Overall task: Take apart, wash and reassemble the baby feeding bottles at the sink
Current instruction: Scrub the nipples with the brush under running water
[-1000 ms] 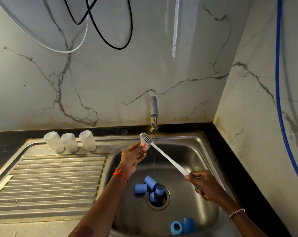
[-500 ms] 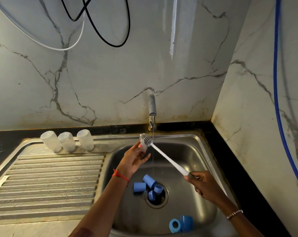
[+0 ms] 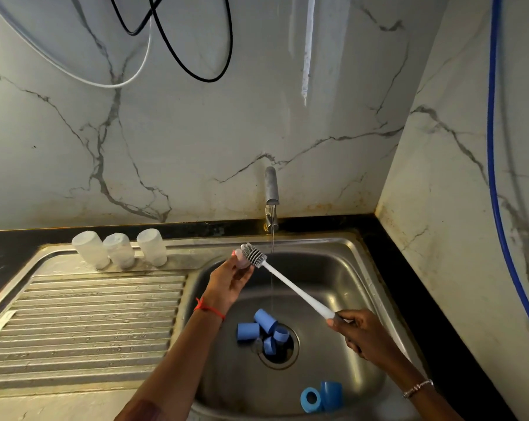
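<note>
1. While the left hand (image 3: 229, 284) pinches the small teat (image 3: 242, 260) in curled fingers beside the tap stream (image 3: 271, 287), the right hand (image 3: 360, 332) grips the brush (image 3: 293, 291) at its handle end.
2. Expect a soft, wet, slippery teat; hold its thicker base, not the tip.

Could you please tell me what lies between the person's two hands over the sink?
In the head view, the brush handle spans from the right hand to the left hand, with the thin water stream falling past it.

Bottles (image 3: 119, 250) stand left of tap (image 3: 271, 189).
</note>
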